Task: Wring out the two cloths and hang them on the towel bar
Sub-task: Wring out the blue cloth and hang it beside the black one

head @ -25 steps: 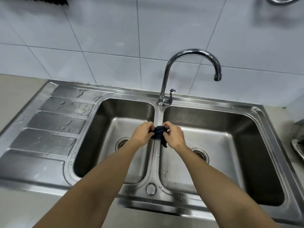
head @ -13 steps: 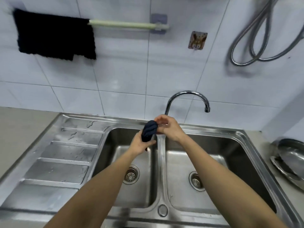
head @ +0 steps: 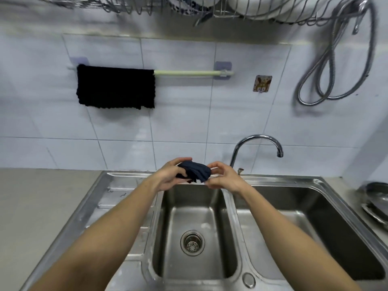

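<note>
My two bare forearms are reaching forward over the front rim of the steel sink, one on each side of the left basin with its round drain strainer lying at the bottom. Just past the basin's far edge I am holding a bunched, dark navy cloth in the air above the sink, between both hands. My left hand is wrapping the cloth's left end, its fingers curling over the top of the wad and clenching it. My right hand is gripping the right end, thumb and fingers pinching the fabric, with the other fingers arching loosely above. The cloth is crumpled into a short twisted roll, touching nothing but my hands. To the left, the ribbed draining board is running into the pale surface; to the right, the second basin is sitting under the curved faucet. Farther back, on the tiled wall, a black cloth is hanging draped over the left part of the pale green towel bar, leaving the bar's right part bare. A coiled metal hose is hanging at the far right, and a wire dish rack is running along the top.
</note>
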